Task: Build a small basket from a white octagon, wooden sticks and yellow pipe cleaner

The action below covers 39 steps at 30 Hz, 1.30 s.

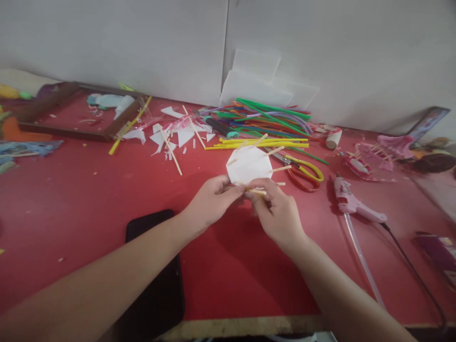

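A white polygon-shaped piece of card point(248, 164) with thin wooden sticks point(280, 168) poking out from its edges is held above the red table point(89, 190). My left hand point(210, 202) pinches its near edge with closed fingers. My right hand point(280, 213) is closed too, gripping the near edge and a small wooden stick point(257, 191) at the card's rim. Both forearms reach in from the bottom of the view.
A black phone point(156, 270) lies under my left forearm. Scissors with yellow and red handles point(302, 172), a pink glue gun point(351, 202) with its cord, coloured straws point(263, 121), paper scraps point(171, 133) and a wooden frame point(71, 111) lie around. White wall behind.
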Tool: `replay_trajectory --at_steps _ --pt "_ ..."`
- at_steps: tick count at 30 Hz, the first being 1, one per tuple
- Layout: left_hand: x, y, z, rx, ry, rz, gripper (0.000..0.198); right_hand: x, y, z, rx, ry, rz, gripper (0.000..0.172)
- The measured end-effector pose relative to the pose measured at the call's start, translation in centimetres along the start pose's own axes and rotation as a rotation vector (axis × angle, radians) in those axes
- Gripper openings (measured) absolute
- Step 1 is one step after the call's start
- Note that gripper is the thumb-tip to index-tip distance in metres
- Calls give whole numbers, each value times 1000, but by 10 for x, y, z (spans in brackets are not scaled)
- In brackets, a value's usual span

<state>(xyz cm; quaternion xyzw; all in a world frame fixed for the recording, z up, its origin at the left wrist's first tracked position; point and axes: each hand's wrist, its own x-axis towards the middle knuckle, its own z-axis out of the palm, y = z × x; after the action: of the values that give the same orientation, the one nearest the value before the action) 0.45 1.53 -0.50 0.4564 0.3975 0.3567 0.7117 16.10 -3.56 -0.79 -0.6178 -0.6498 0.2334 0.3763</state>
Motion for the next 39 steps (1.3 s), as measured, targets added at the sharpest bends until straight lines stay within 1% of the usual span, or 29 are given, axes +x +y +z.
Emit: replay_trajectory --at_steps 4,11,16,18,21,25,28,31,33,36,39 --pt "0 -1 0 -22 -19 9 23 0 1 0 6 -29 8 10" --pt "2 -5 -3 101 -16 37 37 3 0 -2 -17 -157 -1 11" --pt "3 -5 -2 110 -21 37 36 4 0 -2 -9 -189 -1 10" --pt "2 -5 -2 123 -3 45 32 3 -1 -1 -9 -160 6 9" --pt "0 -4 -1 129 19 24 28 3 -4 0 -32 -92 -6 11" --pt "0 -1 1 -28 -26 -44 17 3 -4 0 -51 -59 -26 5" --pt "-1 0 3 -62 -30 -47 13 3 -2 0 -56 -41 -28 6" --pt "-1 1 4 -46 -36 -10 12 2 -1 1 -56 -16 -9 6" --pt "-1 1 4 -41 -65 15 12 2 -2 1 -59 19 -4 4" --pt "-1 0 4 -50 -104 30 16 1 -5 2 -88 80 -24 5" --pt "0 -1 3 -72 -109 30 20 0 -6 5 -127 143 -58 9"
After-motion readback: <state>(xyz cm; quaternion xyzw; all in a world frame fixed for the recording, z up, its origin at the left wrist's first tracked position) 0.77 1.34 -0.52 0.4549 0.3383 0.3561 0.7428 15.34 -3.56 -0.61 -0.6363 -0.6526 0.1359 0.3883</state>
